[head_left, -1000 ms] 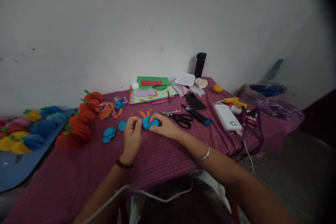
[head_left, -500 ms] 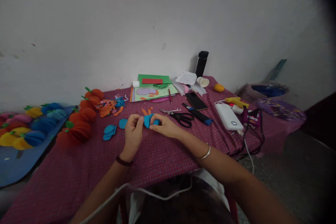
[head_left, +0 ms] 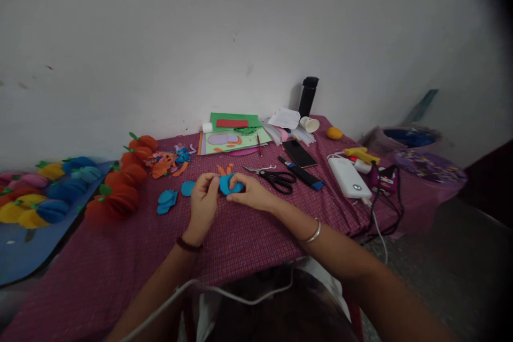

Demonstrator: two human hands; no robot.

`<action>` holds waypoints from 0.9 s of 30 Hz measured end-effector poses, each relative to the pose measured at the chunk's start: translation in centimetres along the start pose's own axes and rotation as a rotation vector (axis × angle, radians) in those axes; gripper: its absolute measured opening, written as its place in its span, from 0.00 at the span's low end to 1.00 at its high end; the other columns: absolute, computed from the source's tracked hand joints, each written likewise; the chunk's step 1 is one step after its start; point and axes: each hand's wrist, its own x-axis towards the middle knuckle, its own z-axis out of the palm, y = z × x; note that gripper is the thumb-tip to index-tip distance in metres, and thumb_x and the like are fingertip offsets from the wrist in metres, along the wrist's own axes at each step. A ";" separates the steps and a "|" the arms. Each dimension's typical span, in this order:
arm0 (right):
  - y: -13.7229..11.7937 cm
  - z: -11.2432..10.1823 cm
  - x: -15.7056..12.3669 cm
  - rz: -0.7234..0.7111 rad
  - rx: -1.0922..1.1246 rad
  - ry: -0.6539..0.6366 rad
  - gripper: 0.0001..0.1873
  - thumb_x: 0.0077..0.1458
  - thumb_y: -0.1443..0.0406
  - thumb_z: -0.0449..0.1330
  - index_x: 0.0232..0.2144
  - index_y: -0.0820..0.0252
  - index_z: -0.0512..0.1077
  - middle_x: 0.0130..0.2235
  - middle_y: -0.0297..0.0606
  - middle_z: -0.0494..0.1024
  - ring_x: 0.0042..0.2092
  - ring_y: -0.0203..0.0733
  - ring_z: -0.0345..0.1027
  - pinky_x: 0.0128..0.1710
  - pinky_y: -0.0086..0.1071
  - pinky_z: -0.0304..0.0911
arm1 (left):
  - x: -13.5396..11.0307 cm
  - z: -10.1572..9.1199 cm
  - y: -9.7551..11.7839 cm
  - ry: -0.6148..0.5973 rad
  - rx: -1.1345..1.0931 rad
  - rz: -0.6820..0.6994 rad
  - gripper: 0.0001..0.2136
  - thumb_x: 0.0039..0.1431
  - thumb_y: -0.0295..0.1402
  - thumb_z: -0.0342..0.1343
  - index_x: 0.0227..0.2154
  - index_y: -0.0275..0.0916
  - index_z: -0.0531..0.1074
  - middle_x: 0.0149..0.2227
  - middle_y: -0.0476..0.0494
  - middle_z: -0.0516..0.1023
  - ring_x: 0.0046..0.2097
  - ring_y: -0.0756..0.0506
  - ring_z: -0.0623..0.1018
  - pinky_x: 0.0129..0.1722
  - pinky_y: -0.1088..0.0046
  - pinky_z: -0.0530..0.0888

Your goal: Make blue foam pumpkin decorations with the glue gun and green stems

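Between my two hands, just above the checked tablecloth, is a blue felt piece (head_left: 226, 186), apparently of more than one layer. My left hand (head_left: 204, 196) pinches its left edge between thumb and fingers. From the other side, my right hand (head_left: 250, 193) grips it with the thumb below and the fingers curled over the top. A single blue felt disc (head_left: 187, 188) lies just left of my left hand. Further left rests a small pile of blue felt discs (head_left: 166, 201). Orange scraps (head_left: 224, 169) lie just beyond my hands.
Black-handled scissors (head_left: 278, 179), a phone (head_left: 298, 154) and a white power bank (head_left: 349, 177) are on the right, with a yellow glue gun (head_left: 362, 155). Orange felt pumpkins (head_left: 120, 197) line the left. Coloured sheets (head_left: 234, 141) and a black bottle (head_left: 308, 97) stand at the back.
The blue felt piece has turned slightly between my fingers, and more of its flat face shows. Both hands keep nearly the same place.
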 end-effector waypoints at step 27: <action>0.5 -0.3 0.3 0.223 0.629 0.100 0.24 0.39 0.52 0.70 0.29 0.58 0.65 0.28 0.29 0.72 0.29 0.35 0.67 0.30 0.29 0.63 | 0.1 0.2 0.5 -0.146 -0.393 -0.336 0.17 0.51 0.40 0.61 0.41 0.38 0.67 0.28 0.50 0.77 0.25 0.49 0.77 0.26 0.72 0.75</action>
